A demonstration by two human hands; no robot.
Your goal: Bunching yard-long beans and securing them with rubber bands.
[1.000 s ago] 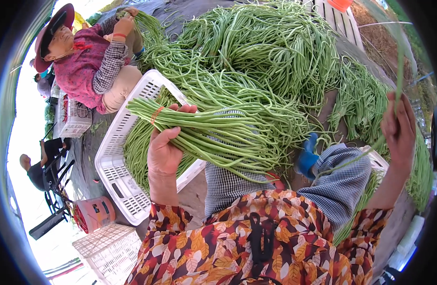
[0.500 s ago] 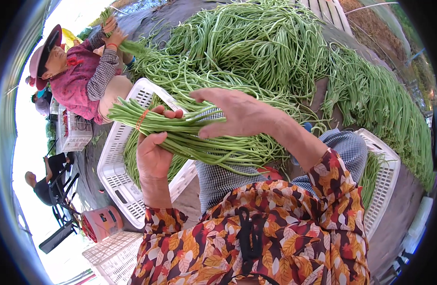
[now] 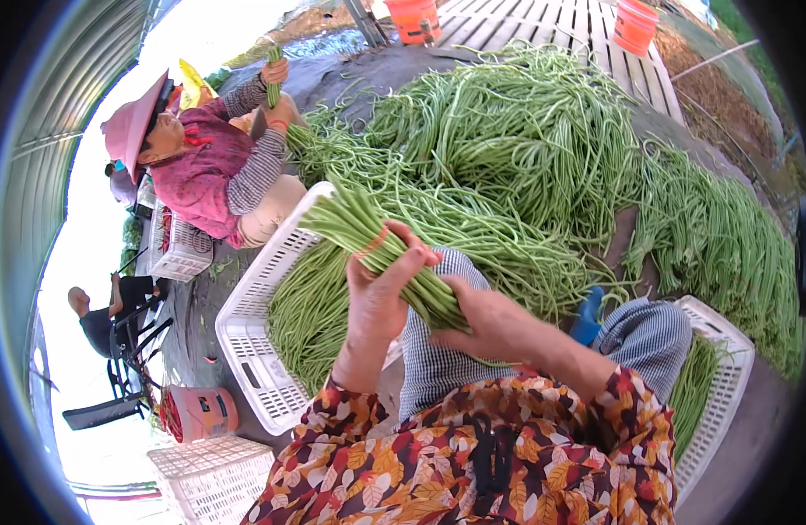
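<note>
A bundle of long green beans with an orange band slants from upper left to lower right. My left hand grips it just below the band, thumb across the stems. My right hand is closed round the lower part, so the far ends are mostly hidden. Beneath and left of the bundle, a white crate holds more loose beans. A large tangled heap of beans spreads beyond my knees.
Another white crate of beans is at my right. A co-worker holds beans at upper left; another person is near a black chair. A pink bucket, an empty-handled stacked crate and slatted boards with orange buckets surround me.
My right hand came from the upper right, where it held a loose bean, onto the bundle and closed round it. The bundle has turned from near level to steeply slanted.
</note>
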